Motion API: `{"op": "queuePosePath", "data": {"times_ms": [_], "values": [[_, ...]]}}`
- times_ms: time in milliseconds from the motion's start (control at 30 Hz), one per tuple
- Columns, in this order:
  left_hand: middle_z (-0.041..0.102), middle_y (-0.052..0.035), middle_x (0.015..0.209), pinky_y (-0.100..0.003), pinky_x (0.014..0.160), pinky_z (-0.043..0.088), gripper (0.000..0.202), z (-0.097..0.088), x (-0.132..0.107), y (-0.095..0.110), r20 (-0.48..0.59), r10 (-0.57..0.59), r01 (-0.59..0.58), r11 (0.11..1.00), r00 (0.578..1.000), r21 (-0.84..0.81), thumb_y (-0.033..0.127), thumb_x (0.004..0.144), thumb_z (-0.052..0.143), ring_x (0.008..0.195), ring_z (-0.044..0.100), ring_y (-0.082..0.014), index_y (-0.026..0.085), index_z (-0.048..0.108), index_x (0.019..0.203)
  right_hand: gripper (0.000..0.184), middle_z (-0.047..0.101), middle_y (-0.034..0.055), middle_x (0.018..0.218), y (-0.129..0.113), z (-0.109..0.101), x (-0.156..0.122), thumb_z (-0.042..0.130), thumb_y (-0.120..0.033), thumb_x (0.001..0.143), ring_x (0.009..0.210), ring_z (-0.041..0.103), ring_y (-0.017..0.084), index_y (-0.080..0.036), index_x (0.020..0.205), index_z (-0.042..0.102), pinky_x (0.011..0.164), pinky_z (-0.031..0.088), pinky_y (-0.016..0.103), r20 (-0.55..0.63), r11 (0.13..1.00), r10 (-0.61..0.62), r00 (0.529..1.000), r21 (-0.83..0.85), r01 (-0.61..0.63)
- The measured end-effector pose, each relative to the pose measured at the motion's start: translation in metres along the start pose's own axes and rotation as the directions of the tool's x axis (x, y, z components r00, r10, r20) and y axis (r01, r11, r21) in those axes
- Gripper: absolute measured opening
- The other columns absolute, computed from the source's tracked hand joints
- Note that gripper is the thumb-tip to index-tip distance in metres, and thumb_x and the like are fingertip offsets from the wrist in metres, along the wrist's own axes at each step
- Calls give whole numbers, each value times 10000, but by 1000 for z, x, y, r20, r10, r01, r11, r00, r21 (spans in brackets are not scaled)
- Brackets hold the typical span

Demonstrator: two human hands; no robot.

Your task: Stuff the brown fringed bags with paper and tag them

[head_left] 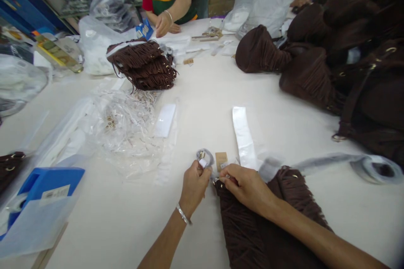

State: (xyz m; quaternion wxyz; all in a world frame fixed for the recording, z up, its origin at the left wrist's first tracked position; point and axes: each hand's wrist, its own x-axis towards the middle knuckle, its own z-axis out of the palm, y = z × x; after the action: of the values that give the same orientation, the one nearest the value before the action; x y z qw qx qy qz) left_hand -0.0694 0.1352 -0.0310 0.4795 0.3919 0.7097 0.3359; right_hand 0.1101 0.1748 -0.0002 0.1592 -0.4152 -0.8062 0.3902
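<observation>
A dark brown fringed bag (268, 227) lies on the white table (205, 92) right in front of me. My right hand (248, 187) rests on its top left corner, fingers pinched on a small metal fitting at the bag's edge. My left hand (194, 185) is closed on a small white tag (203, 162) with a grey loop, just left of the bag. A small brown card tag (221, 159) lies beyond my hands, and a white strip of tape (243, 136) runs past them.
A stack of fringed brown bags (143, 65) sits mid-table, more brown bags (347, 71) pile at the right. Clear plastic bags (126, 128) lie left of centre, a blue box (44, 185) at front left. A person's hand (164, 23) rests on the far side.
</observation>
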Motion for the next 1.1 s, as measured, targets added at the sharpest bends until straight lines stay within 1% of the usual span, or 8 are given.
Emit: {"op": "queuePosePath", "data": {"times_ms": [167,367,500,600,700,800,967,1100], "values": [[542,61,606,-179,336,349,270,1,-5,1,-49,33,-36,997,998,-63,452,852,531,386,462,-76,189,556,908,133,620,23,840,2,1,2,466,-226,937,798,582,171,-212,897,592,722,428,285,28,997,-78,997,-19,78],[506,88,526,-199,380,401,275,0,-7,-10,37,29,-20,976,999,-218,454,869,544,370,472,-91,192,492,931,125,610,19,812,5,6,1,459,-230,943,774,583,171,-211,890,570,693,423,281,17,998,-57,998,-6,57],[535,83,598,-230,470,484,343,1,-6,-8,72,3,27,912,997,-409,412,838,606,425,473,-80,190,471,1061,121,608,16,814,6,8,1,459,-230,946,774,581,166,-209,892,565,698,416,277,22,999,-52,998,15,52],[517,83,609,-250,500,507,377,3,-6,-1,52,-38,60,856,998,-514,386,801,660,448,447,-71,182,475,1058,116,607,14,813,7,8,0,455,-218,944,773,579,163,-209,889,557,694,407,271,23,999,-40,999,24,40],[538,65,643,-249,502,497,411,6,-6,3,-3,-58,45,821,998,-570,358,773,698,464,447,-67,170,477,1064,104,605,10,805,7,9,0,460,-213,938,767,578,161,-205,888,550,684,400,265,26,1000,-15,1000,21,15],[544,60,657,-225,484,461,400,8,-6,3,-36,-52,22,817,998,-576,345,775,702,462,441,-60,165,488,1061,115,597,7,794,7,8,1,453,-211,938,757,571,158,-201,882,552,684,397,263,30,1000,-8,1000,10,7],[544,68,675,-182,409,339,357,8,-7,1,-16,-38,23,825,999,-564,355,797,688,417,338,-25,180,500,1044,135,602,13,816,4,5,3,440,-204,945,771,567,158,-198,898,566,707,401,265,62,999,-27,998,-45,30],[553,69,703,-178,395,312,370,7,-8,0,-12,-45,30,819,999,-573,366,798,688,411,310,-17,191,493,1060,145,600,19,837,-2,2,6,427,-184,952,781,571,156,-189,890,558,715,401,260,110,992,-48,993,-115,61]]}}
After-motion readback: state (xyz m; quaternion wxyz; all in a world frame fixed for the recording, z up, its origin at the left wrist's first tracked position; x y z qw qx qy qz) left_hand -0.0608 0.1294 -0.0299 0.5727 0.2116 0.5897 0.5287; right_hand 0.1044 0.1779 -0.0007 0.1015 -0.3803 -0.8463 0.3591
